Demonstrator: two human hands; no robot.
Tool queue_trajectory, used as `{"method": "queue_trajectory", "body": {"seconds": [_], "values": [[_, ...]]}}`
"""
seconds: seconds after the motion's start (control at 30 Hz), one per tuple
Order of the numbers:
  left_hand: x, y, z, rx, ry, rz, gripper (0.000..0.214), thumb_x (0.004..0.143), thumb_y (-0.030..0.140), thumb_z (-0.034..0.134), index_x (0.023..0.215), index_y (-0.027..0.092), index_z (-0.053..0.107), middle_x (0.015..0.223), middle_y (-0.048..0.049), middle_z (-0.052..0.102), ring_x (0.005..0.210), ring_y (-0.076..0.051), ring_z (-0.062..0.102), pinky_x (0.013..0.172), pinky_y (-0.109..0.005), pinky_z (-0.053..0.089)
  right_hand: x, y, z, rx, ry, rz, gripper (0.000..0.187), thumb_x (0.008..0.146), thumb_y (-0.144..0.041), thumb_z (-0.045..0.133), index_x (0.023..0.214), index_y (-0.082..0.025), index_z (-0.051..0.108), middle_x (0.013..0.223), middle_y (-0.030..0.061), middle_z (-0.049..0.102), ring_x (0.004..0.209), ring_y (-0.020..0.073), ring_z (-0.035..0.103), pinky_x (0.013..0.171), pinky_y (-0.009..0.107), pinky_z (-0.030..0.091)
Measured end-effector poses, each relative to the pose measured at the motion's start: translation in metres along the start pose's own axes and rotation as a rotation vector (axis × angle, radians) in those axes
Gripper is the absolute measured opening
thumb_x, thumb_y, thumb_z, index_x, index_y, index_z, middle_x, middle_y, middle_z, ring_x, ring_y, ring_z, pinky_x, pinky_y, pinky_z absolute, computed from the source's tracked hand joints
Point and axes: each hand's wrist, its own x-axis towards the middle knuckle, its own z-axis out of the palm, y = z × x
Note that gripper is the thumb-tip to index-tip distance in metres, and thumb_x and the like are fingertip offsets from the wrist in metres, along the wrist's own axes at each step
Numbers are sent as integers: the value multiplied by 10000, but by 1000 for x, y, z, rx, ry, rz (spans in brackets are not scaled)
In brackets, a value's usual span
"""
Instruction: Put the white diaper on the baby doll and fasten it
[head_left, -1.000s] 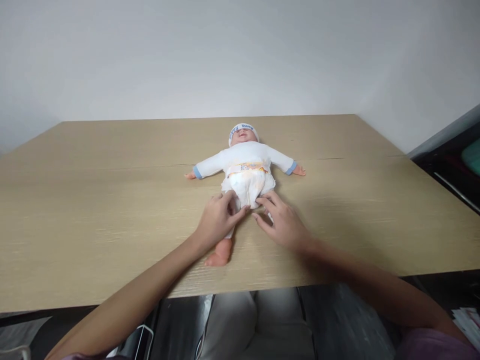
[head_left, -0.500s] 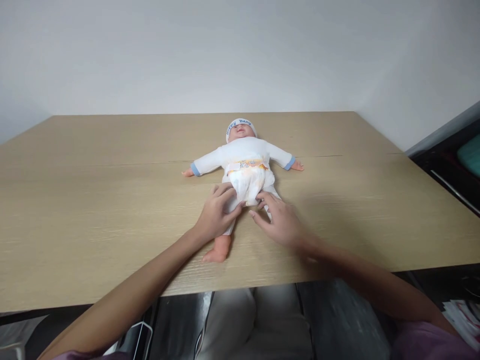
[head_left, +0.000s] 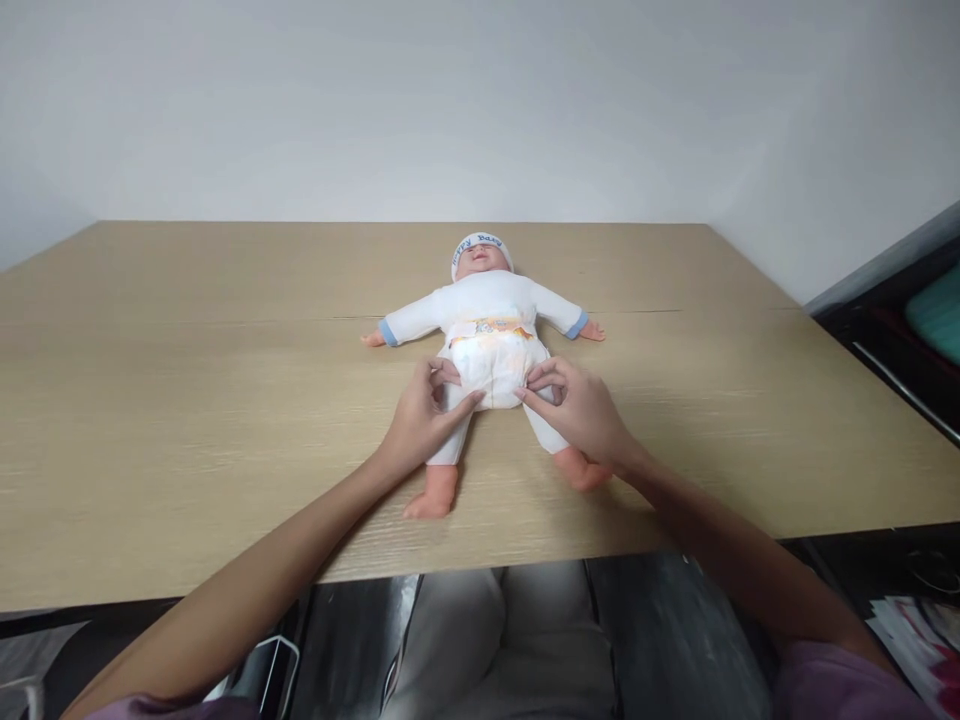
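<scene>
A baby doll in a white suit with blue cuffs and a lettered cap lies on its back, arms spread, feet toward me. Around its hips is a white diaper with an orange patterned waistband. My left hand pinches the diaper's edge at the leg on the left, thumb near the crotch. On the other side, my right hand has its thumb and fingers closed on the opposite leg edge. The fingers partly cover both of the doll's thighs.
The doll rests on a wide wooden table with a thin seam across it. A pale wall stands behind. At the right is a dark object with a teal part. Papers lie low at the right, below the table's front edge.
My right hand has moved slightly up and closed on the diaper's leg edge. The diaper's front looks wider and flatter between my hands. The doll's right-side foot now shows.
</scene>
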Motion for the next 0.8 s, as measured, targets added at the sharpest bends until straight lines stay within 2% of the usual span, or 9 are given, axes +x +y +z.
{"method": "queue_trajectory", "body": {"seconds": [0.1, 0.17, 0.27, 0.37, 0.53, 0.63, 0.8], "values": [[-3, 3, 0, 11, 17, -51, 501, 906, 496, 867, 1216, 258, 553, 1130, -55, 753, 973, -240, 707, 891, -409, 511, 0, 2, 0, -78, 14, -69, 163, 964, -400, 856, 962, -285, 741, 999, -8, 877, 887, 238, 810, 813, 369, 566], [-5, 8, -1, 137, 22, -47, 466, 909, 502, 862, 1205, 255, 600, 1096, -48, 771, 969, -254, 694, 1005, -479, 471, -1, 3, 1, -153, 18, -112, 112, 975, -373, 856, 967, -292, 780, 955, -11, 878, 914, 256, 789, 850, 389, 562], [-6, 16, -3, 344, -8, -18, 338, 931, 520, 834, 1073, 249, 690, 1006, -33, 767, 954, -269, 651, 1105, -554, 370, -3, 3, 4, -207, 3, -145, 69, 980, -350, 854, 990, -293, 815, 949, 1, 876, 939, 275, 745, 888, 415, 557], [-3, 19, -6, 317, -59, -31, 321, 930, 548, 822, 951, 243, 727, 912, -33, 742, 933, -278, 620, 1030, -506, 411, -5, 3, 7, -162, -29, -128, 111, 970, -367, 860, 1016, -284, 802, 1005, 22, 869, 990, 286, 731, 933, 441, 559], [4, 20, -9, -152, -173, -193, 397, 955, 624, 794, 966, 228, 785, 965, -48, 754, 902, -248, 633, 806, -366, 477, -1, 7, 6, 79, -42, 25, 248, 955, -489, 840, 1022, -268, 748, 1057, 46, 858, 1014, 277, 775, 913, 433, 590], [6, 20, -11, -290, -184, -273, 447, 913, 654, 835, 907, 211, 774, 909, -38, 725, 846, -217, 614, 725, -323, 445, 2, 8, 1, 212, -73, 92, 310, 944, -534, 839, 1037, -251, 755, 1051, 58, 857, 969, 258, 809, 858, 396, 612], [4, 21, -11, -212, -190, -237, 451, 934, 654, 821, 873, 211, 772, 877, -25, 709, 840, -209, 601, 732, -316, 441, 0, 3, 4, -18, -35, -29, 207, 978, -489, 823, 979, -283, 808, 980, 51, 851, 972, 291, 751, 923, 467, 587]]}}
